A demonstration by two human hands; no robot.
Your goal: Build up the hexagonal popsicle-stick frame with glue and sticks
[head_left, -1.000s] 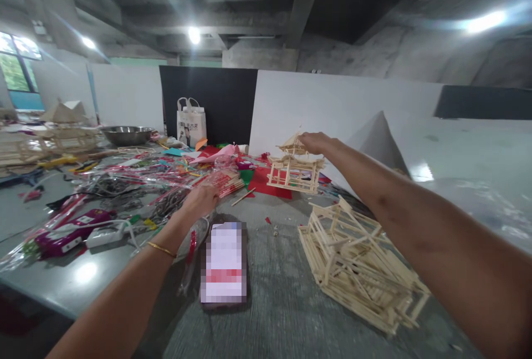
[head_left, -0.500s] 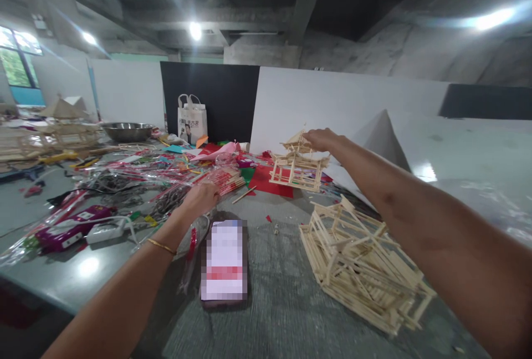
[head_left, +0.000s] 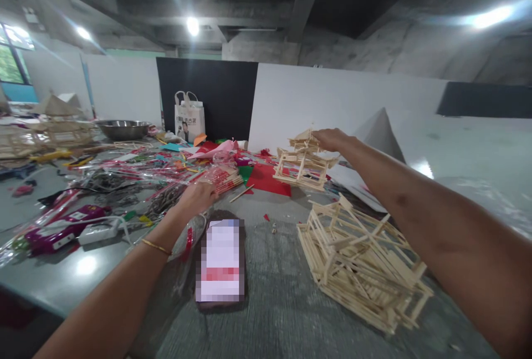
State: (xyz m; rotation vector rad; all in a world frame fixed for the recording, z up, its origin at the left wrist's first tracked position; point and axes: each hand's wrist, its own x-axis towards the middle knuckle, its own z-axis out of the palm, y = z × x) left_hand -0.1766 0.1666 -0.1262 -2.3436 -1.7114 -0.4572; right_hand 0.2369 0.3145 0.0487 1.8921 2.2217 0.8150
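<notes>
My right hand [head_left: 331, 139] reaches far across the grey table [head_left: 270, 303] and grips the roof of a small stick-built pavilion model [head_left: 303, 162], which tilts to the right. My left hand [head_left: 196, 197] is closed on clear plastic packaging [head_left: 195, 231] next to a pack of thin sticks [head_left: 226, 180]. A bigger stick-built house model [head_left: 357, 262] lies on its side in front of my right forearm. A phone [head_left: 219, 259] lies face up near my left wrist.
Coloured paper, plastic packets and cables litter the left half of the table. A steel bowl [head_left: 123, 128], a white tote bag [head_left: 189, 117] and more stick models [head_left: 50, 126] stand at the back left. White and black boards [head_left: 332, 98] close off the rear.
My right hand has carried the small pavilion model slightly right and tipped it. My left hand has stayed on the packaging.
</notes>
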